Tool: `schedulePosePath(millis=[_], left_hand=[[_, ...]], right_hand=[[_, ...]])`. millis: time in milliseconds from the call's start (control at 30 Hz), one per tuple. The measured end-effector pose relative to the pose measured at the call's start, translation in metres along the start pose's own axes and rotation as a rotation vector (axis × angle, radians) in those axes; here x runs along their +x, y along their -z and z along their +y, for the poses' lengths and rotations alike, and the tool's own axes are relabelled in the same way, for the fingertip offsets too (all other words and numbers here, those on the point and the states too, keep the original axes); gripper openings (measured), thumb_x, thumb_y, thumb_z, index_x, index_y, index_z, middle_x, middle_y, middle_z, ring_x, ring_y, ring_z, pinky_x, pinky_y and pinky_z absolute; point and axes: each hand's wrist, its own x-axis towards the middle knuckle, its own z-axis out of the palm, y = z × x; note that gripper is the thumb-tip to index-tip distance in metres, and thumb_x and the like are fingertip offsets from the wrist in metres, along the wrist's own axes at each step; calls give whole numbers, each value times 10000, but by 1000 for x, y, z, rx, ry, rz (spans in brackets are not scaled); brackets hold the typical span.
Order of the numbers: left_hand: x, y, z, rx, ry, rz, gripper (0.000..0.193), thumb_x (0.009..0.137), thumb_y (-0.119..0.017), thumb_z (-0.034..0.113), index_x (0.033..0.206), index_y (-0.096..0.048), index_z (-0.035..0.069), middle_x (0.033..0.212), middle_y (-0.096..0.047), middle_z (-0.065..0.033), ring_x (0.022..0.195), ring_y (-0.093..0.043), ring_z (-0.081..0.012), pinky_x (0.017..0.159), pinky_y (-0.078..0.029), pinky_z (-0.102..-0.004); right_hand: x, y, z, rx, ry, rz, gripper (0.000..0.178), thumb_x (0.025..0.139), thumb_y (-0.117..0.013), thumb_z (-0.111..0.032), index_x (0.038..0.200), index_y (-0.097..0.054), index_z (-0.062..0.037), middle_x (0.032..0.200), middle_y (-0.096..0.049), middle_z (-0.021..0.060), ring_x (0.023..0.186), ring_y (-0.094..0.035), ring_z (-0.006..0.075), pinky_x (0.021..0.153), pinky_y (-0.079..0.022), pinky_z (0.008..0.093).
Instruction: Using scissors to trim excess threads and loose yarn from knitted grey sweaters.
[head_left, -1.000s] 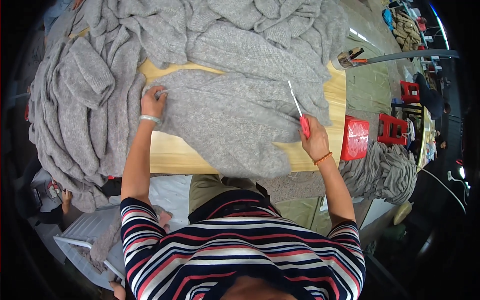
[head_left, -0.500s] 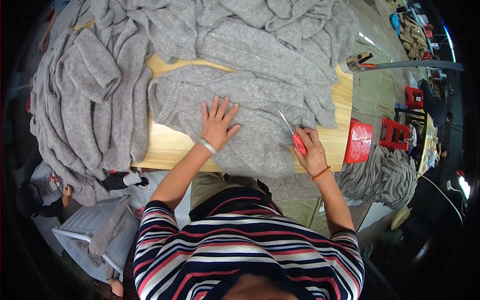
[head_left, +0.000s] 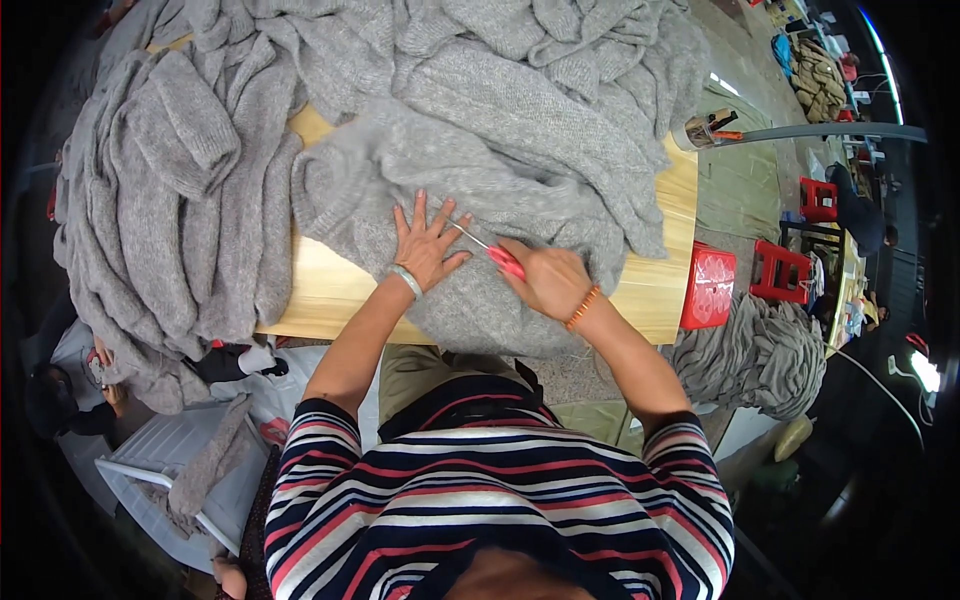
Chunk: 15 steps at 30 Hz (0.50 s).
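Note:
A grey knitted garment (head_left: 480, 310) lies spread and rumpled on the light wooden table in front of me. My left hand (head_left: 426, 250) presses flat on it, fingers spread. In my right hand (head_left: 555, 280) is a red-handled tool (head_left: 505, 262) with a slim pointed metal blade. Its tip reaches beside the fingers of my left hand, close to the knit. My fingers hide part of the handle, so its exact kind is unclear.
More grey knitwear is heaped along the far side and on the left (head_left: 180, 200). A tool cup (head_left: 695, 132) stands at the table's (head_left: 670, 290) right edge by a grey curved tube. Red stools (head_left: 710, 285) and a grey pile (head_left: 755, 350) are at right; a person sits at lower left.
My right hand has moved left with the red-handled tool, bringing its tip beside my left hand. The garment's far part has bunched and shifted; my left hand stays nearly in place.

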Motion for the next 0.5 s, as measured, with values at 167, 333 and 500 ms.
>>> schedulePosePath(millis=[167,333,500], left_hand=[[1,3,-2,-19,31,-130,664,889,-586,585,1475,-480,292,1594,-337,-67,1501,-82,-474,1098,6,-777],[-8,6,-16,-273,9,22,627,880,-652,483,1446,-514,253,1564,-382,-85,1485,-190,-441,1111,-68,-756],[1,32,-53,-263,30,417,604,878,-695,402,1422,-536,194,1551,-402,-102,1468,-266,-420,1103,-119,-750]], right_hand=[[27,-12,-9,1,142,-18,343,934,-622,-325,1201,-608,-110,771,-688,204,722,-682,400,639,-536,504],[-17,-2,12,27,30,-33,355,928,-636,-334,1211,-609,-120,777,-692,196,720,-684,395,633,-541,499],[-36,-12,24,10,71,163,365,919,-647,-327,1222,-613,-127,755,-693,180,694,-687,374,632,-555,467]])
